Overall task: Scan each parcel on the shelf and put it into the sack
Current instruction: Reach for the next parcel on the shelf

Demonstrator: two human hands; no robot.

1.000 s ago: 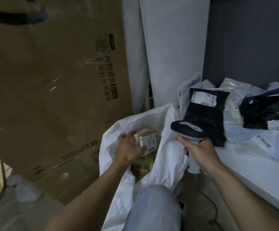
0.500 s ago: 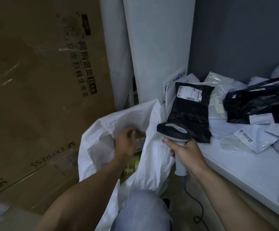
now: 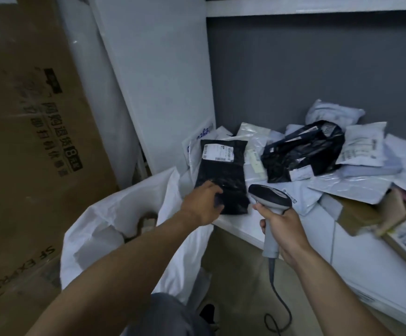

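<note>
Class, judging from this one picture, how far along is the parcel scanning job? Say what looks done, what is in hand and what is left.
Done: at least one box already lies in the sack. In hand: the left hand rests on the near black parcel, not yet lifted, while the right hand grips the scanner. Left: a pile of parcels on the shelf.

Glossy black plastic mailer (image 3: 222,174) with paper label – woven white sack (image 3: 105,229) – matt brown cardboard box (image 3: 22,141), upper left.
</note>
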